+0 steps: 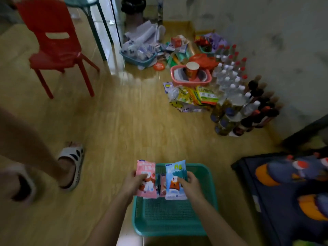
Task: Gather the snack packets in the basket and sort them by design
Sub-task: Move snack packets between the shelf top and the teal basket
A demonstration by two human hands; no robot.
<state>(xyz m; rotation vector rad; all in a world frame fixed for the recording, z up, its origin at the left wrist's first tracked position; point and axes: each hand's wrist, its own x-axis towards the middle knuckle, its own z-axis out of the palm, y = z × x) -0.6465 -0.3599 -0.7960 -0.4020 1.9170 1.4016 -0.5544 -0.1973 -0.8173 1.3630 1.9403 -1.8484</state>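
Above the green basket point(170, 231): two snack packets are held up side by side, just apart, with the basket right under them.
Pink packet point(147, 168): it is on the left and has a white bear on it. Its long side points away from the person.
Blue packet point(175, 171): it is on the right and has a bear in an orange top. Its long side points the same way.
Left hand point(134, 181): it pinches the pink packet at its left edge, thumb on the front.
Right hand point(190, 183): it pinches the blue packet at its right edge, thumb on the front.
Middle packet point(163, 185): a smaller pinkish one peeks out between the two. I cannot tell if a hand holds it or if it lies in the basket.
Next move: each hand has its own packet, so I think pink goes down on the left and blue on the right.
Feel: the packets look thin, shiny and crinkly, flat like little pillows. The basket looks like hard plastic with a mesh bottom.
Floor point(124, 130): smooth, with a wood look.
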